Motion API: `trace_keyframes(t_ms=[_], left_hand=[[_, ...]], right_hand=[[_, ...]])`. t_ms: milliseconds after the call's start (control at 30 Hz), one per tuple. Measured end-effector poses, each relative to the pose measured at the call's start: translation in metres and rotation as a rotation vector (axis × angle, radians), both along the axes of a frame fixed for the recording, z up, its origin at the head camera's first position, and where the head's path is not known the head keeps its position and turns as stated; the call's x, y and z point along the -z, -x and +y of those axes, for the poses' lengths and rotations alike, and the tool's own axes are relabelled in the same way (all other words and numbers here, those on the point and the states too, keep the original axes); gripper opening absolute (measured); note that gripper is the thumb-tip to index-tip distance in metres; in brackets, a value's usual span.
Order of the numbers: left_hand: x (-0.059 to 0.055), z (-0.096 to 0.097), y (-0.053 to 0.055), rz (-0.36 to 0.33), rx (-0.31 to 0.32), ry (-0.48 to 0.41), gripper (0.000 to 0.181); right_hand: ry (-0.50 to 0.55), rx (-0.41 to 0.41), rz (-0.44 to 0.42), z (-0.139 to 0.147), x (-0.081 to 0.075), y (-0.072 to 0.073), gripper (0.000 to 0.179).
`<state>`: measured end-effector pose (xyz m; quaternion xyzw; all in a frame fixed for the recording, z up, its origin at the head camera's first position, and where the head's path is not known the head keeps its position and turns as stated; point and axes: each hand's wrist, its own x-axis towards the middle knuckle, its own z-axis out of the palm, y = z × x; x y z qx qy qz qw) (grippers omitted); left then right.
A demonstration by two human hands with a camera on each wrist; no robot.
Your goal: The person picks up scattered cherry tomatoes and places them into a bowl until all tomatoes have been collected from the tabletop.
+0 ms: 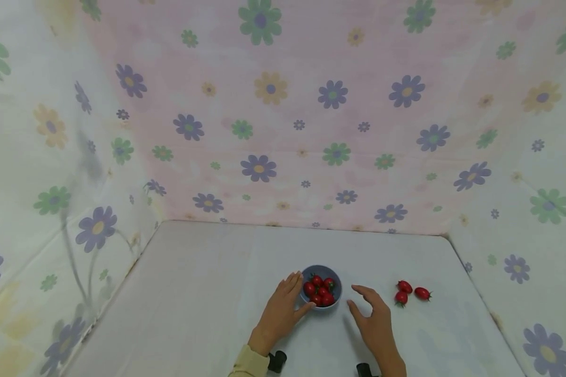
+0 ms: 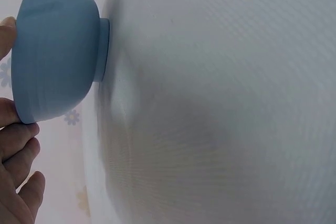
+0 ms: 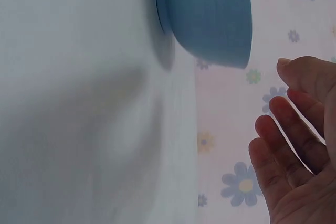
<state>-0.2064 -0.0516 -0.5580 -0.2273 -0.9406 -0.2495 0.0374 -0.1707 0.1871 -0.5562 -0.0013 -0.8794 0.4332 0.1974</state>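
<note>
Tomatoes (image 1: pixel 323 291), at least six of them red and in plain sight, are lying piled inside one blue bowl (image 2: pixel 58 51), which is standing upright on a white table (image 1: pixel 193 293). The left hand (image 1: pixel 279 311) is touching the bowl: its fingers are reaching nearly straight along the left side of the rim, while its thumb is spreading away from them to the near side. The right hand (image 1: pixel 376 319) is hovering just to the right of the bowl, touching nothing, its thumb and index finger standing wide apart and the gap between them facing the bowl. Three loose tomatoes (image 1: pixel 401 298) are resting on the table beyond the right hand, two sitting close together and the third just to their right. Farther out, one pale yellow sleeve (image 1: pixel 250 361) is covering the left forearm, and two black devices (image 1: pixel 277 361) are showing, one by each wrist. Flowered sheets (image 1: pixel 287 136) are hanging on three sides, pink at the back and whitish at left and right.
</note>
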Motion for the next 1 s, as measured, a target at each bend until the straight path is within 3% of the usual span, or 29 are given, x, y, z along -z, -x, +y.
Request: trace_keyframes(t_ms=[200,467,767,1000], left_hand=[[0.000,0.000,-0.001,-0.013,-0.007,0.004,0.078],[0.001,0.000,-0.001,0.012,-0.001,-0.007,0.077],[0.000,-0.002,0.001,0.042,0.010,0.004,0.077],[0.001,-0.002,0.000,0.022,0.010,0.007,0.078]], right_hand=[[-0.021,0.053,-0.004,0.012,0.001,-0.001,0.041],[0.008,0.126,-0.124,0.028,-0.003,-0.002,0.039],[-0.044,0.199,-0.125,0.054,-0.007,-0.001,0.041],[-0.052,0.227,-0.120,0.073,-0.008,-0.004,0.040]])
